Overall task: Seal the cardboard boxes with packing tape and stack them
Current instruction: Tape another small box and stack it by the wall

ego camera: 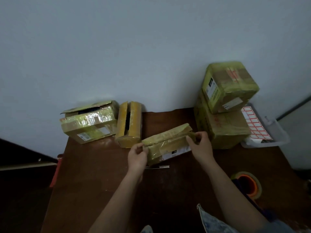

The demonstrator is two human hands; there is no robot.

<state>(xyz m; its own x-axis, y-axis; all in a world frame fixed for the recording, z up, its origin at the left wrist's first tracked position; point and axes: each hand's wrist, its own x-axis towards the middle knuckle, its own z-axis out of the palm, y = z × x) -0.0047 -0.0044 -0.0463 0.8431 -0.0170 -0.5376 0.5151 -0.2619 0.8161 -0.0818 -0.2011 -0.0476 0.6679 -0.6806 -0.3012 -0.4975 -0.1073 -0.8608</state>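
A long, narrow cardboard box (166, 145) wrapped in yellowish tape lies in the middle of the brown table (101, 182), its top flap slightly raised. My left hand (137, 156) pinches its near-left end. My right hand (200, 145) grips its far-right end at the flap. Two boxes with open flaps stand at the back left: a wide box (89, 123) and a narrow yellow box (129, 124). At the back right, a taped small box (229, 86) sits stacked on a larger box (222, 126). A tape roll with an orange core (247, 184) lies at the right.
A clear plastic tray (276, 140) holding a sheet of red-bordered labels (255, 125) stands at the far right behind the stack. A thin flat strip (158, 167) lies just in front of the held box. The wall runs right behind the boxes.
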